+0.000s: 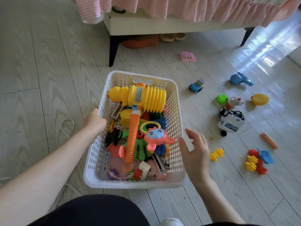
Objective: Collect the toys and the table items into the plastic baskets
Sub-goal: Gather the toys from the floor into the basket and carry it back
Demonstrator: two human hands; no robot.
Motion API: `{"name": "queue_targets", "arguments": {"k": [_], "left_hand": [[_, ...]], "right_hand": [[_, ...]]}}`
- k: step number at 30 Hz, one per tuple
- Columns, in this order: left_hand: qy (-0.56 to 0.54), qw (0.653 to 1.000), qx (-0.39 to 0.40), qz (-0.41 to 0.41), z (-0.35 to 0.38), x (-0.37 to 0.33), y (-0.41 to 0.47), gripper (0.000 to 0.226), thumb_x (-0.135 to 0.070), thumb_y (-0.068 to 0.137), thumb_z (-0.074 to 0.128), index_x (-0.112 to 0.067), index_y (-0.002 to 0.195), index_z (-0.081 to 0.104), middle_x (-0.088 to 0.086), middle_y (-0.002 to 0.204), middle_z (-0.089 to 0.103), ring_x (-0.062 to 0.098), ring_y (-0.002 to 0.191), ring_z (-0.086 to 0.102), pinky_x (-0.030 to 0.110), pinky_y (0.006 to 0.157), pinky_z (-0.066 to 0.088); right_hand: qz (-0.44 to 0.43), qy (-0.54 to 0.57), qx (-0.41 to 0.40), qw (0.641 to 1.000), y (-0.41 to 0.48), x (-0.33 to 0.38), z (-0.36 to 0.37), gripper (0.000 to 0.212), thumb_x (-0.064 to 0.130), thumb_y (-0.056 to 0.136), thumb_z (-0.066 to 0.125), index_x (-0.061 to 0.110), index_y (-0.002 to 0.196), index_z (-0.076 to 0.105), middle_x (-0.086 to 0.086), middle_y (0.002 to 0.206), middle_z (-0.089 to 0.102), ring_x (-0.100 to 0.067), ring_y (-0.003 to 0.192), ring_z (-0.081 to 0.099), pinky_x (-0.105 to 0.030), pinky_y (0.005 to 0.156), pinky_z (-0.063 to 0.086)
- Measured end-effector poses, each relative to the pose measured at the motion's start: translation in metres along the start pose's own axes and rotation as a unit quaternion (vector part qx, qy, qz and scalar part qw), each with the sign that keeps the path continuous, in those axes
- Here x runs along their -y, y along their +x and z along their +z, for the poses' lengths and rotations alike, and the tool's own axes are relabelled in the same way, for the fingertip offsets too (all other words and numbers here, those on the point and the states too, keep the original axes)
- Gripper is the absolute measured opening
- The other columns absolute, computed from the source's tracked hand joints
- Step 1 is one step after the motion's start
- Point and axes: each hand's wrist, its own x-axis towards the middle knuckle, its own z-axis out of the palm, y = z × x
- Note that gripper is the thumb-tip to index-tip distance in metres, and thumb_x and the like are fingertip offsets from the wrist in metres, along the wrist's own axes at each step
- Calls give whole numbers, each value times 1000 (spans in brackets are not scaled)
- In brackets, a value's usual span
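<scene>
Brimming with bright toys [146,97] — a white perforated basket [174,111].

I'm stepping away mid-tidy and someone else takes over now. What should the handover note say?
Left hand holds the basket by its left rim; right hand open beside its right wall, holding nothing.
Done: yellow hammer, pink rattle and many other toys lie in the basket.
Left: toys on the floor to the right, among them blue car, white truck, yellow spiky piece, orange stick, pink grid.
</scene>
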Motion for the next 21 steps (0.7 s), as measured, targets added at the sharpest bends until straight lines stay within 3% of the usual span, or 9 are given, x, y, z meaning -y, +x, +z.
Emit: {"name": "queue_targets", "arguments": {"k": [2,4,6,8,11,12,16,18,21], "left_hand": [[-21,1000,9,-10,-2,3,2,51,4,87,34,-8,137,35,22,135,45,42,119,46,48,91,44],[-32,999,6,-15,1,2,-1,50,5,85,37,-8,133,39,22,131,49,43,113,50,46,84,47],[-41,999,10,-15,10,-2,-5,52,3,83,40,-10,133,39,23,130,50,44,113,51,50,87,48],[-48,998,29,7,29,-15,-15,51,4,83,41,-9,132,41,24,127,53,45,112,52,53,88,48],[-53,997,36,51,61,-40,-33,41,9,84,37,-2,123,46,26,113,57,43,99,55,42,73,46],[-50,996,37,57,71,-47,-38,40,9,85,36,-1,123,45,27,113,56,42,96,55,42,71,45],[-36,997,22,69,97,-61,-44,42,8,86,37,1,127,42,29,119,53,38,89,54,32,58,39],[-35,997,14,61,103,-62,-43,43,10,84,37,1,126,42,31,120,52,39,89,53,35,60,41],[-42,998,5,45,106,-66,-43,37,10,83,37,0,117,47,27,107,57,39,87,54,39,64,43]], "right_hand": [[182,109,104,972,11,-3,1,27,11,87,62,16,113,60,11,108,60,-11,103,59,-26,85,50],[225,168,164,946,17,-6,-3,27,1,89,53,25,91,65,5,92,71,-21,89,68,-30,73,57],[218,145,145,954,26,-11,-12,30,-2,89,49,23,87,67,4,84,71,-18,80,68,-34,71,56],[219,126,120,960,32,-22,-30,28,-2,89,50,21,89,67,7,82,68,-9,75,67,-28,68,56],[236,112,79,962,40,-49,-55,26,0,87,52,21,81,66,-9,86,70,-30,84,66,-48,79,54],[243,115,79,960,41,-57,-62,25,1,88,52,22,83,66,-9,87,70,-31,85,65,-48,80,54],[283,185,110,935,49,-85,-90,16,10,90,56,20,100,65,5,91,69,-14,83,66,-30,75,56],[313,215,56,923,56,-102,-99,8,19,91,57,18,93,64,1,87,68,-15,81,66,-26,69,55],[405,72,-32,911,64,-148,-94,35,34,89,58,4,108,57,-8,92,62,-21,77,62,-24,56,50]]}}
